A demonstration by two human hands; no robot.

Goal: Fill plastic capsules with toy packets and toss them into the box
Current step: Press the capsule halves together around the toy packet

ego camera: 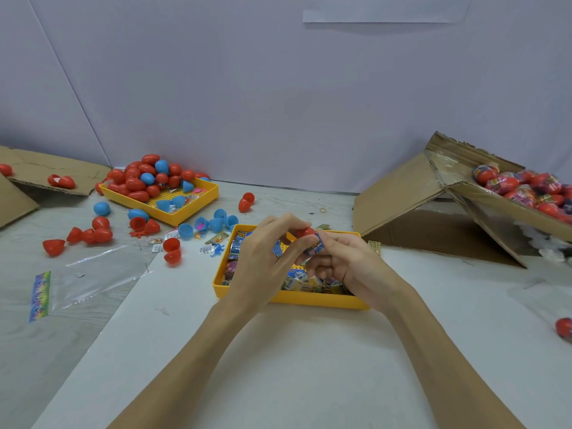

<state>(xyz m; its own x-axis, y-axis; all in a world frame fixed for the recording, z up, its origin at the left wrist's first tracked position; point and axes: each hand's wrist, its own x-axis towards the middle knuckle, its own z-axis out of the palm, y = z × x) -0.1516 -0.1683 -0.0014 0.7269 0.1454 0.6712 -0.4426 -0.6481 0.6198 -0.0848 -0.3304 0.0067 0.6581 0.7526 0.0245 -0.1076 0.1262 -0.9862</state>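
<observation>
A smooth, glossy red capsule (305, 232) of rounded plastic is pinched between the curled fingertips of the left hand (268, 258) above a shallow rectangular yellow tray (309, 300). A small printed blue packet (317, 246) is held against the capsule by the right hand (346, 267), whose fingers are curled inward around it. The tray is filled with crinkled foil-like toy packets (301, 281). A second yellow tray (185, 212), with a studded floor, is positioned at the far left and is heaped with egg-shaped red and blue capsule shells (145, 178); loose halves are scattered just beside it. At the right, a tilted corrugated cardboard box (495, 205) is stocked with wrapped capsules (526, 187). A clear plastic bag (99, 274) lies flat at the left.
</observation>
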